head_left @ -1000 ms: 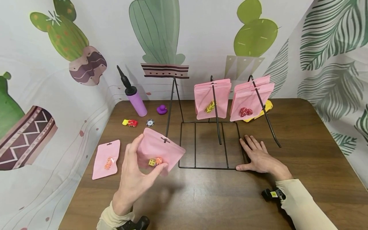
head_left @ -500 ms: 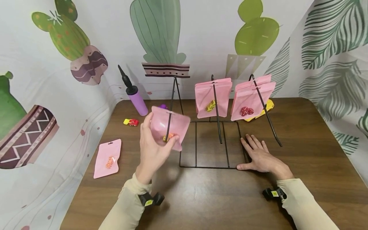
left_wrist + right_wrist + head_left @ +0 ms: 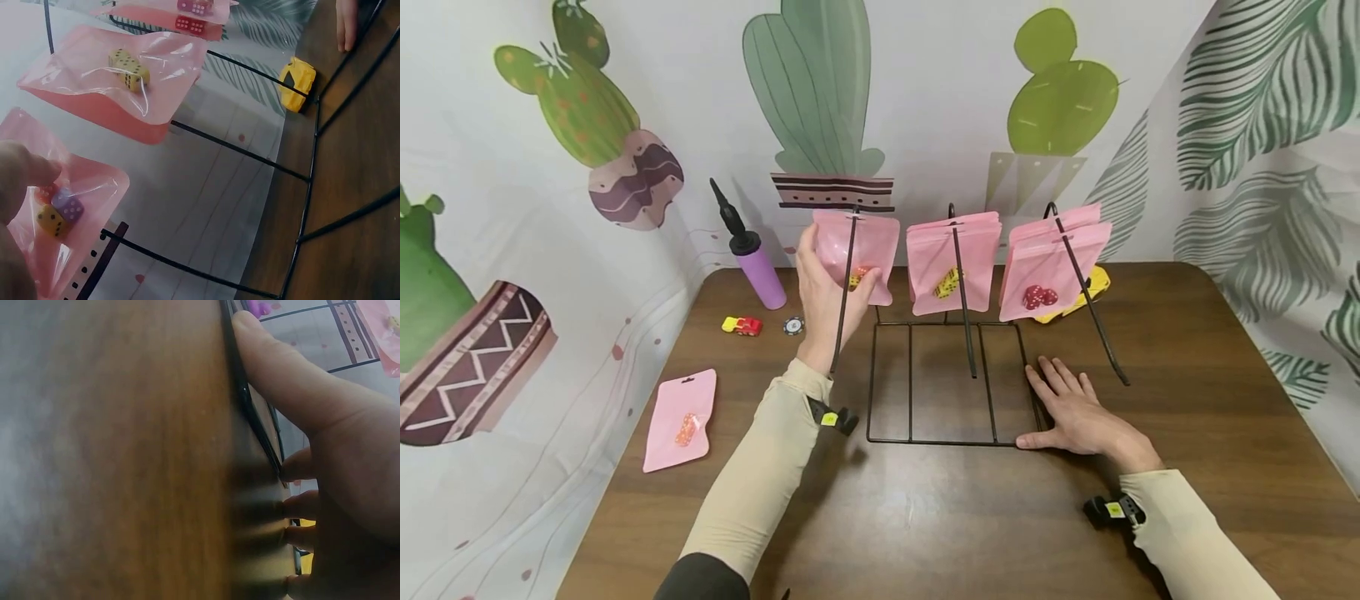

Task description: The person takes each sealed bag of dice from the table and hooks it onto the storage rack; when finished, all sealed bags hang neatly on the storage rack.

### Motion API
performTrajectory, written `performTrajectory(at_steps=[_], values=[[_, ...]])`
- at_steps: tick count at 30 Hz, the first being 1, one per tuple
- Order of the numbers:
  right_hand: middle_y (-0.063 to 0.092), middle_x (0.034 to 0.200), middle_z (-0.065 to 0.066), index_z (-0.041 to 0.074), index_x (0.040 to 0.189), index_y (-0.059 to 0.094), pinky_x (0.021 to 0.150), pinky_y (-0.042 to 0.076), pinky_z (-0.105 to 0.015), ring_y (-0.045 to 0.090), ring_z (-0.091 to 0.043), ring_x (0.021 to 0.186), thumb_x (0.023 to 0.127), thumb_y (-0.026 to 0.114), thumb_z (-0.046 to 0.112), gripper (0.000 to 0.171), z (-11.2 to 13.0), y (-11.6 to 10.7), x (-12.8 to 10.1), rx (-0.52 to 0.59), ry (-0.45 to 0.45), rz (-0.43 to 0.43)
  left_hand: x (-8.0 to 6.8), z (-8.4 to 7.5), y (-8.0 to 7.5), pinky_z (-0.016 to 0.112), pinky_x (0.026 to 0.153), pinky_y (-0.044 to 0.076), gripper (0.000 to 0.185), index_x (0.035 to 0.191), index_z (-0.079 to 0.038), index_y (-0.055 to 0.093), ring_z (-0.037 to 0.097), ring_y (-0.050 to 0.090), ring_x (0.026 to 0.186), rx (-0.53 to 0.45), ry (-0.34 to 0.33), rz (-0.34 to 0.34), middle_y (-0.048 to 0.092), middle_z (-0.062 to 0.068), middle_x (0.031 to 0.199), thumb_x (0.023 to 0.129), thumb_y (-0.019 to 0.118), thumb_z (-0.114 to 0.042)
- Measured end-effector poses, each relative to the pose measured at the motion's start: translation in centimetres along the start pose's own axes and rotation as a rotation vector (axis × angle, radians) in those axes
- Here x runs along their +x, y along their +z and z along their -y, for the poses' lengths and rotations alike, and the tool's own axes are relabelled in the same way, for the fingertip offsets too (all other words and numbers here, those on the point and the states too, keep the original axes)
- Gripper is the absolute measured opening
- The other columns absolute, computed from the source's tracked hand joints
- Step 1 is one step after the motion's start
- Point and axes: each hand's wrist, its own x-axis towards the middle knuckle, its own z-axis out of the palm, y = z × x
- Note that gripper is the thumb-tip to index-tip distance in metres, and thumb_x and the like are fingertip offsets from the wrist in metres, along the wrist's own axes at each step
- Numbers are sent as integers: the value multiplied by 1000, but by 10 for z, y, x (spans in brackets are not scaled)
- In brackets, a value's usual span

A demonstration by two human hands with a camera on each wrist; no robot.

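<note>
My left hand (image 3: 829, 304) pinches a pink zip bag (image 3: 882, 242) with several small dice (image 3: 52, 220) inside, yellow, purple and red in the left wrist view. The bag's top edge is at the far upper end of the left prong of a black wire rack (image 3: 947, 443), and the prong runs in front of the bag. On the middle prong hang pink bags (image 3: 977, 250) showing yellow dice. Those on the right prong (image 3: 1060, 262) show red dice. My right hand (image 3: 1078, 417) lies flat with fingers spread, thumb at the rack base's front right corner.
Another pink bag (image 3: 681, 421) with orange dice lies flat at the table's left. Behind are a purple hand pump (image 3: 762, 271), a red and yellow toy car (image 3: 742, 326) and a poker chip (image 3: 793, 326). A yellow toy car (image 3: 1097, 283) sits behind the rack's right side.
My left hand has carried the pink bag up, away and to the right, along the left prong to its far end. The right hand has stayed at the rack base.
</note>
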Motion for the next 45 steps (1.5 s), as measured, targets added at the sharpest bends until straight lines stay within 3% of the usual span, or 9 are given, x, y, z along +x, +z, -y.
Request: performTrajectory(at_steps=[5, 11, 17, 19, 22, 25, 30, 33, 45], values=[[7, 159, -30, -1, 154, 17, 109, 3, -73, 2, -49, 145, 71, 66, 74, 122, 1, 0, 1, 3, 5, 4, 0, 0, 5, 41, 112, 35, 99, 145, -8, 29, 21, 39, 135, -25, -18, -20, 39, 13, 146, 70, 86, -36], [8, 159, -31, -2, 154, 18, 109, 4, -73, 3, -50, 145, 71, 65, 75, 123, 1, 1, 0, -8, 11, 3, -4, 4, 7, 40, 113, 33, 101, 148, -10, 26, 19, 37, 136, -48, 12, -28, 36, 10, 148, 70, 86, -33], [8, 159, -31, -2, 154, 18, 109, 4, -73, 3, -50, 145, 71, 66, 74, 122, 1, 1, 0, -7, 8, 3, -10, 16, 3, 43, 88, 47, 99, 147, -16, 26, 22, 54, 111, -97, -7, -4, 52, 14, 126, 70, 86, -34], [8, 158, -31, -2, 153, 18, 109, 4, -73, 3, -50, 145, 71, 67, 73, 122, 2, 0, 0, -5, 9, 3, -12, 20, 0, 43, 78, 49, 97, 145, -17, 27, 23, 57, 98, -93, -33, 27, 56, 15, 112, 70, 86, -34], [8, 158, -31, -2, 153, 18, 109, 4, -73, 4, -50, 145, 71, 67, 73, 122, 2, -1, 0, -7, 9, -3, -15, 25, -8, 40, 76, 52, 94, 145, -15, 29, 23, 59, 90, -88, -57, 106, 58, 14, 103, 72, 85, -33], [9, 158, -32, -3, 153, 18, 109, 4, -73, 4, -50, 145, 71, 68, 72, 121, 2, -1, 0, -7, 3, -9, -18, 29, -19, 41, 83, 52, 93, 145, -11, 32, 27, 60, 98, -64, -66, 207, 58, 15, 110, 72, 85, -33], [9, 158, -32, -3, 153, 19, 108, 5, -73, 5, -51, 144, 72, 69, 70, 119, 3, 0, -1, 5, -5, -13, -28, 37, -48, 47, 98, 42, 92, 145, -7, 37, 32, 50, 116, 98, -85, 389, 53, 17, 124, 72, 84, -37], [10, 157, -33, -3, 153, 20, 108, 5, -74, 5, -52, 144, 72, 69, 70, 119, 3, 1, -2, 6, -4, -12, -36, 45, -68, 49, 102, 38, 89, 143, -6, 40, 33, 48, 120, 163, -94, 459, 53, 18, 127, 73, 85, -35], [9, 158, -32, -3, 153, 19, 108, 4, -74, 4, -51, 144, 72, 68, 72, 120, 1, 1, -1, 2, -3, -14, -61, 70, -134, 52, 105, 35, 89, 142, -4, 42, 35, 46, 125, 278, -125, 495, 54, 18, 133, 72, 85, -36]])
